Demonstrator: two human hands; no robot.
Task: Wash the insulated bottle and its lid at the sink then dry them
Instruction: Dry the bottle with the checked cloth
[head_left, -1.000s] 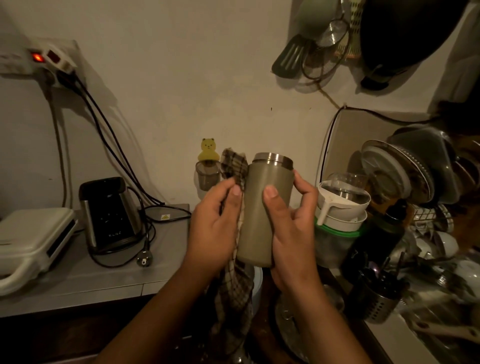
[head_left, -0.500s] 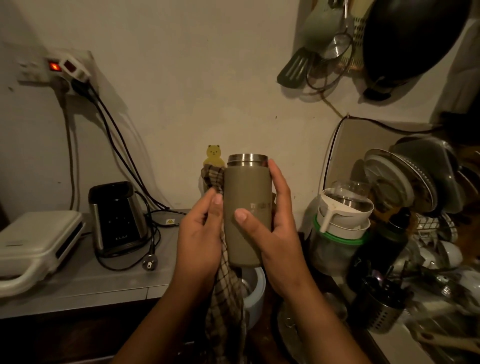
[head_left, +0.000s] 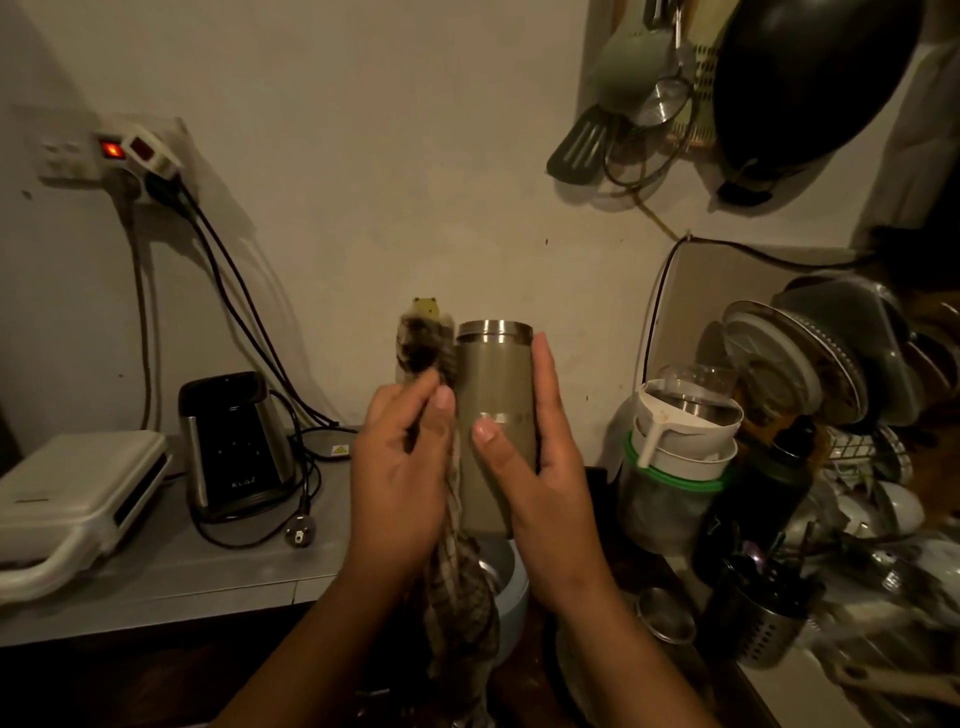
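The insulated bottle (head_left: 496, 426) is held upright in the air beside the bench (head_left: 208, 566), with the right hand (head_left: 540, 467) wrapped round its body and the left hand (head_left: 402, 467) pinching a checked cloth (head_left: 457, 597) against its side; it looks rigid, light and probably slick, so it is best gripped mid-body.

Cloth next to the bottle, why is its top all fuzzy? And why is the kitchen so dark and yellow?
Head view: the top of the cloth is smeared by motion blur, while the bottle looks sharp; head view: the light is dim and warm, and the cables throw shadows on the wall.
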